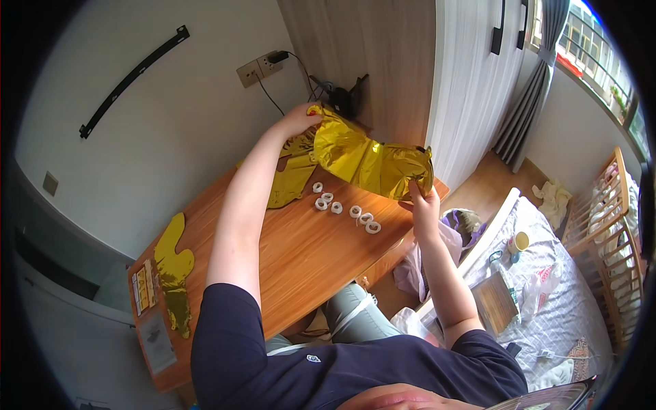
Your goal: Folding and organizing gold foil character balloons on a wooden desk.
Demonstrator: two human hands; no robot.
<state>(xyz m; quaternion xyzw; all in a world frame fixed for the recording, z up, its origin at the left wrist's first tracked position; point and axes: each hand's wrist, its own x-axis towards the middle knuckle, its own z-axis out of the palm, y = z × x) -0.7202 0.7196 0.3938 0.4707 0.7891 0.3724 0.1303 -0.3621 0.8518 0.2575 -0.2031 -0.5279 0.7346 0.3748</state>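
A flat, uninflated gold foil balloon [365, 160] stretches between my two hands above the far part of the wooden table. At its upper left end, my left hand [299, 121] pinches the foil's edge. My right hand [421, 203] grips the lower right end, near the table's right edge. More gold foil [292, 183] lies on the table behind my left forearm, partly hidden by it. Several small white rolls [337, 208], which look like ribbon or tape, sit just below the held balloon. Another flat gold foil balloon [175, 263] rests at the table's left end.
The wooden table [294, 256] meets the wall at its far side. A black router [345, 99] with cables stands at the back corner. To the right are a bed [547, 273] with a cup [518, 242] on it, a plastic bag and a wooden crib [601, 225].
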